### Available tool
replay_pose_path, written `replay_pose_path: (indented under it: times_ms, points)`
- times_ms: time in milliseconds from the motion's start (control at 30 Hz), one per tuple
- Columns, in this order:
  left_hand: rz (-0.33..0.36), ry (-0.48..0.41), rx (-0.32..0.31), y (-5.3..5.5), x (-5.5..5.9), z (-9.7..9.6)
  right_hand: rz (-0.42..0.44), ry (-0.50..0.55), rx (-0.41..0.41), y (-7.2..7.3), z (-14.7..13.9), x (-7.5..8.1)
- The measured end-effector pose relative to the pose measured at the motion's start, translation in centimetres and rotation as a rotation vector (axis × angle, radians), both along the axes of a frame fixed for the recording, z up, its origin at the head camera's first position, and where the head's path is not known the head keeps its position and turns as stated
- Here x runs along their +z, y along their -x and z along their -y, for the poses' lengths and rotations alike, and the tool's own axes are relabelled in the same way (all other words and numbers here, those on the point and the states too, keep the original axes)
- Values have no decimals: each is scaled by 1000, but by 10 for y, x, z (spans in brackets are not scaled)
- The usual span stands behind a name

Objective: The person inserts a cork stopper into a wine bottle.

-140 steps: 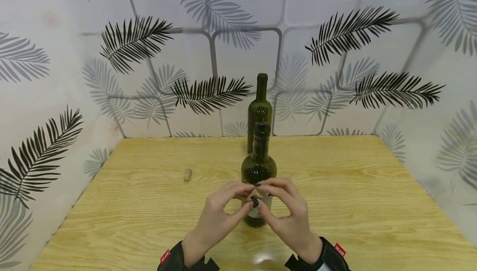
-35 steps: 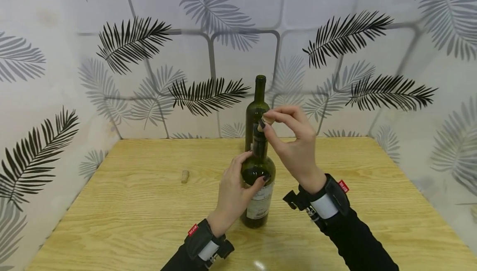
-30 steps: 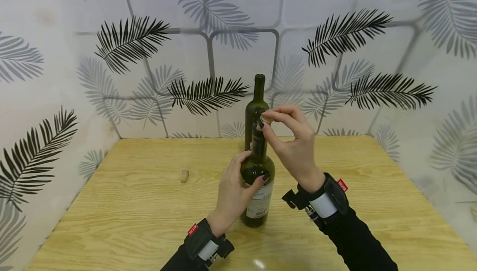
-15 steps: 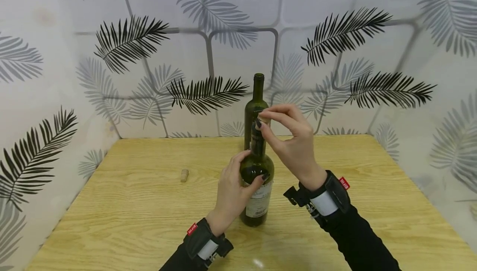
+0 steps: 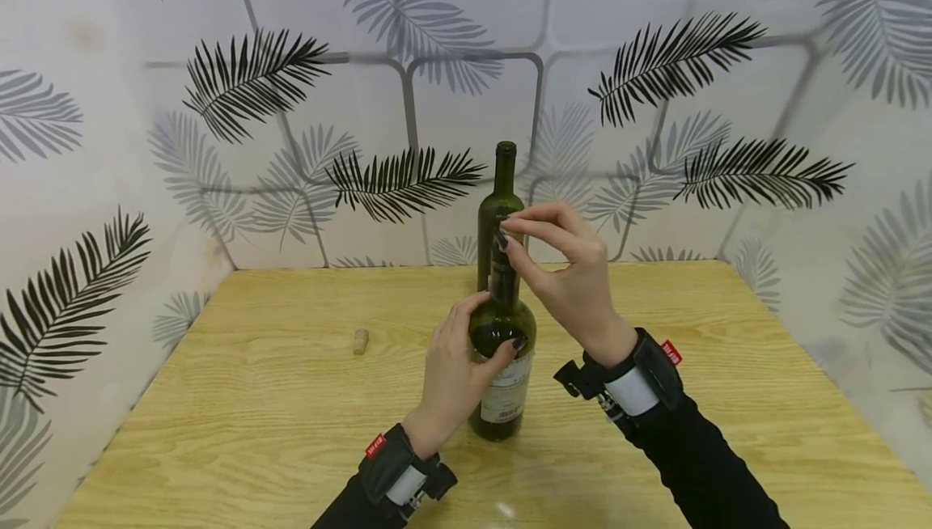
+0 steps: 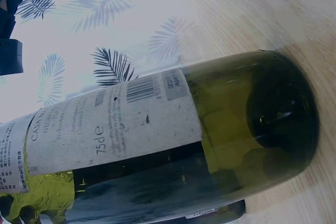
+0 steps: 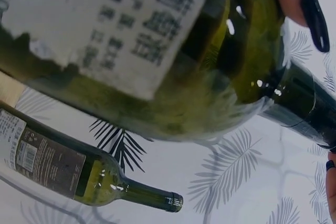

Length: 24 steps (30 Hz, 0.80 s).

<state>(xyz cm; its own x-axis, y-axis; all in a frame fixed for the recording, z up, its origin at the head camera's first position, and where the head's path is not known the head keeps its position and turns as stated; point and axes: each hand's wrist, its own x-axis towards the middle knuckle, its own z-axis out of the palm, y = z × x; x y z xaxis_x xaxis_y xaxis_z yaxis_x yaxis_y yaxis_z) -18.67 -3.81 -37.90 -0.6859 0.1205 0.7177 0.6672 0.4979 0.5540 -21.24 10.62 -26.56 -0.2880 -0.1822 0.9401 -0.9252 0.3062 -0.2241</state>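
A green wine bottle [image 5: 507,391] stands upright on the table, its pale label also filling much of the left wrist view [image 6: 121,124]. My left hand [image 5: 453,375] grips it round the shoulder, thumb across the near side. Up at the bottle's mouth, the thumb and fingertips of my right hand [image 5: 564,274] pinch a small cork, now almost wholly hidden by those fingers. How deep the cork sits in the neck I cannot tell. At the right wrist view's edge, only a dark-nailed fingertip shows by the neck.
Behind the gripped bottle stands a second green bottle [image 5: 504,185], its mouth uncovered. A loose cork [image 5: 361,342] stands on the left part of the wooden table [image 5: 255,399]. A leaf-patterned wall covering [image 5: 466,108] closes off the back and sides.
Both hands earlier held a small thing together before the bottle. Then the left took the bottle's shoulder and the right brought the cork to its mouth. Lately the right fingers have shifted slightly left.
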Motion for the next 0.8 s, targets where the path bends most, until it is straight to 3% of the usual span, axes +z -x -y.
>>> replay_pose_path:
  times_ms: [433,800]
  points:
    - [-44,14,18,2,1,-2,-59,7,-28,1,2,1]
    - [-15,2,60,-3,2,-5,-56,25,-88,-6,6,0]
